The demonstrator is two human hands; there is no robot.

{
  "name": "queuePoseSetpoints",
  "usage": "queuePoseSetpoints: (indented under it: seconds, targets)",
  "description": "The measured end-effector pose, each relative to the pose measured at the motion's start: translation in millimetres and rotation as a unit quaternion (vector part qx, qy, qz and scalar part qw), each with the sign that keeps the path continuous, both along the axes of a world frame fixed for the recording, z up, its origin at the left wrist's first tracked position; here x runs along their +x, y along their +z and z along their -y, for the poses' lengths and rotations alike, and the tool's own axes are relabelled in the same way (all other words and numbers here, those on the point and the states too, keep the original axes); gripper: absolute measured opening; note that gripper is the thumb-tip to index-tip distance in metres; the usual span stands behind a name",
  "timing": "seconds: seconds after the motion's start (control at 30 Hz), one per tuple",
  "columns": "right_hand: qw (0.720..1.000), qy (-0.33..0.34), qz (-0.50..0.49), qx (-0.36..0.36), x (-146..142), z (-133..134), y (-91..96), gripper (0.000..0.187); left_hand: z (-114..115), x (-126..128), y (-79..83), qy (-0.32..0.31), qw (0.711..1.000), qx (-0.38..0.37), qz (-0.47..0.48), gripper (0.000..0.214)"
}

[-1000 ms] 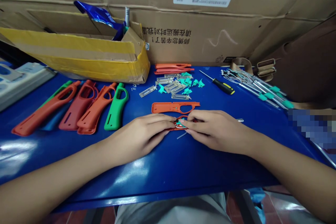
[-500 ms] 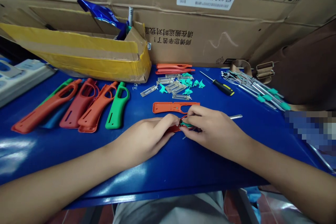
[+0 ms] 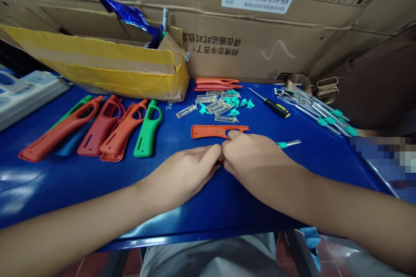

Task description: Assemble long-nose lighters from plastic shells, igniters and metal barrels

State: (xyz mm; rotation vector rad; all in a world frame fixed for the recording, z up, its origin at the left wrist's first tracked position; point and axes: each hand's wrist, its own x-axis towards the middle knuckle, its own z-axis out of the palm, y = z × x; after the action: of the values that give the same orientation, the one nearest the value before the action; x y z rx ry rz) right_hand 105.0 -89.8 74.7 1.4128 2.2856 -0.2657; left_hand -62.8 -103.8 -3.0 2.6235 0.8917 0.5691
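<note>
Both hands lie knuckles-up on the blue bench (image 3: 208,210). The left hand (image 3: 182,174) and right hand (image 3: 253,160) touch, curled shut over the red lighter shell (image 3: 221,161), just before the orange half-shell (image 3: 214,131). Half a second ago the shell showed between them; now only a sliver shows, the fingertips hidden.

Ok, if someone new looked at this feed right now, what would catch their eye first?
The left hand and right hand are pressed together mid-table, hiding whatever lies between them, just this side of an orange shell half. Next comes the fan of orange, red and green handles lying on the blue table at the left. The bundle of teal-collared metal rods lies at the far right.
</note>
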Motion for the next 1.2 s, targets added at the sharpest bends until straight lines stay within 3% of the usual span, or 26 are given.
queuePoseSetpoints:
  seconds: [0.27, 0.5, 0.63, 0.87, 1.03, 1.2]
  targets:
    - [0.999, 0.047, -0.005, -0.007, 5.0, -3.5, -2.7, 0.022, 0.6, 0.5, -0.3, 0.010, 1.000, 0.007, -0.008, 0.010]
    - [0.998, -0.001, -0.058, 0.009, 17.4, -9.7, -0.3, 0.012, 2.1, 0.5, 0.3, 0.016, 0.998, -0.065, -0.009, 0.005]
    - [0.997, -0.004, -0.079, 0.003, 12.0, -19.7, 4.8, 0.006, 3.3, 2.2, -0.2, 0.024, 0.998, -0.058, -0.004, 0.002]
    - [1.000, 0.008, -0.003, -0.012, -10.7, -16.7, 16.2, 0.011, 2.3, 3.2, -0.7, 0.020, 0.998, -0.052, 0.004, 0.004]
    - [0.998, 0.023, -0.043, 0.037, 6.9, -10.5, 0.9, 0.014, 2.5, 2.4, -0.2, 0.019, 0.998, -0.053, 0.007, 0.006]
    - [0.972, 0.041, -0.229, 0.041, 40.9, -12.0, -24.8, 0.010, 2.3, 3.2, 0.0, 0.026, 0.997, -0.069, 0.003, 0.009]
